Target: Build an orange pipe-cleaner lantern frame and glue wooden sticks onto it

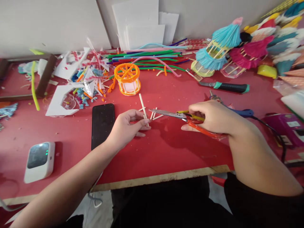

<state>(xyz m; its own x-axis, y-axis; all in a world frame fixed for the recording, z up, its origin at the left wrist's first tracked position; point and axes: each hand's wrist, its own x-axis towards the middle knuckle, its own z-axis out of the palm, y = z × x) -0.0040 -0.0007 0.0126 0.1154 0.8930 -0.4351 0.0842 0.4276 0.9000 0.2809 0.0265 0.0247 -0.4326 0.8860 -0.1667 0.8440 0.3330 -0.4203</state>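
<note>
My left hand (127, 126) pinches a thin wooden stick (143, 105) that points away from me over the red table (166, 148). My right hand (211, 117) grips orange-handled scissors (171, 113); the metal blades point left and their tips reach the stick just above my left fingers. Several short cut stick pieces (155, 115) lie on the table under the blades. A small orange wheel-topped lantern frame (127, 79) stands beyond the stick.
A black phone (103, 124) lies left of my left hand, a white device (39, 161) nearer the front left. White foam scraps (62, 99), coloured pipe cleaners (152, 57), a utility knife (225, 86), tasselled lanterns (218, 47) and a glue gun (242, 112) crowd the back and right.
</note>
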